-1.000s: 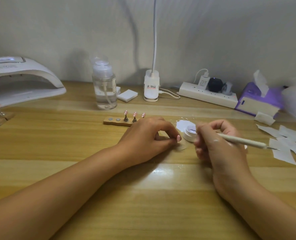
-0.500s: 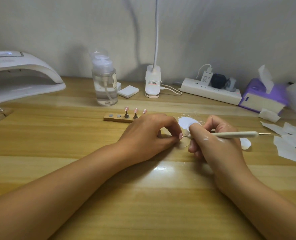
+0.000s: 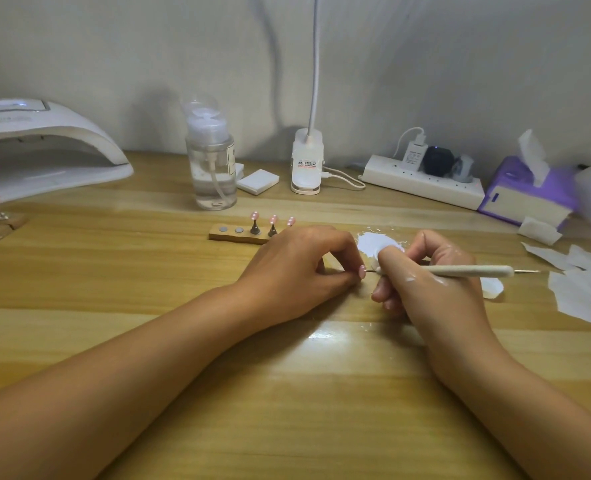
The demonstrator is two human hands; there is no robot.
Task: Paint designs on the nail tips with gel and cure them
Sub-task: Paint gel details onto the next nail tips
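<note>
Three pink nail tips (image 3: 273, 219) sit on the holder (image 3: 231, 234) while my left hand (image 3: 297, 268) pinches a fourth tip (image 3: 362, 271) and my right hand (image 3: 429, 289) grips the dotting pen (image 3: 467, 270), its point at that tip; curing, I judge, lies ahead.

The left forearm (image 3: 131, 358) and right forearm (image 3: 529, 393) are both bare up to the picture's edge. Small glossy white smears (image 3: 410, 279) mark the back of the right hand (image 3: 436, 296).
</note>
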